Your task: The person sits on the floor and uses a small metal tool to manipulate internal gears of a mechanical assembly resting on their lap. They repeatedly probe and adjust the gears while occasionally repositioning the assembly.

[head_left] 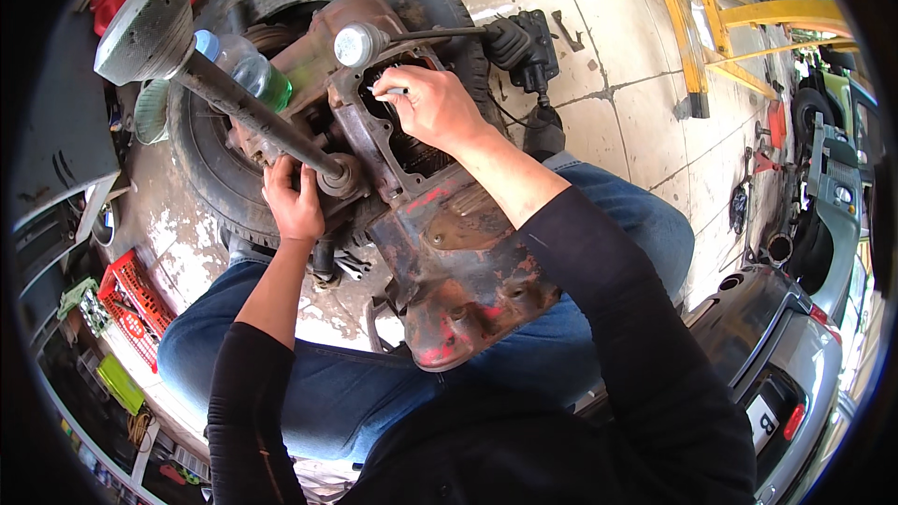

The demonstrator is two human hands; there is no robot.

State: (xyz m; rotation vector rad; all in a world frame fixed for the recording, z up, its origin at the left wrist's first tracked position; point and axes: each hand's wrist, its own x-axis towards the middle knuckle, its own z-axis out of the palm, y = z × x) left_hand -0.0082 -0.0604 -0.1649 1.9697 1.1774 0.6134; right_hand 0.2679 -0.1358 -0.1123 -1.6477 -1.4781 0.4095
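A rusty gearbox housing (472,266) lies between my knees, its opening facing up with dark gears inside. My right hand (432,105) is over the far part of that opening, thumb and fingers pinched on a small pale rod-like piece (391,91). My left hand (295,201) is at the lower end of a long metal shaft (262,122) with a wide cone-shaped end. Its fingers are curled against the shaft beside the round flange (341,178), the fingertips partly hidden. A round white-topped lamp (357,44) on a thin stem stands just beyond the opening.
A large tyre (201,164) lies under the far end of the housing. A clear bottle with green liquid (253,70) stands beside the shaft. A black clamp-like base (535,42) carries the lamp's stem. A red crate (131,304) is at left, a yellow metal frame (687,28) at far right.
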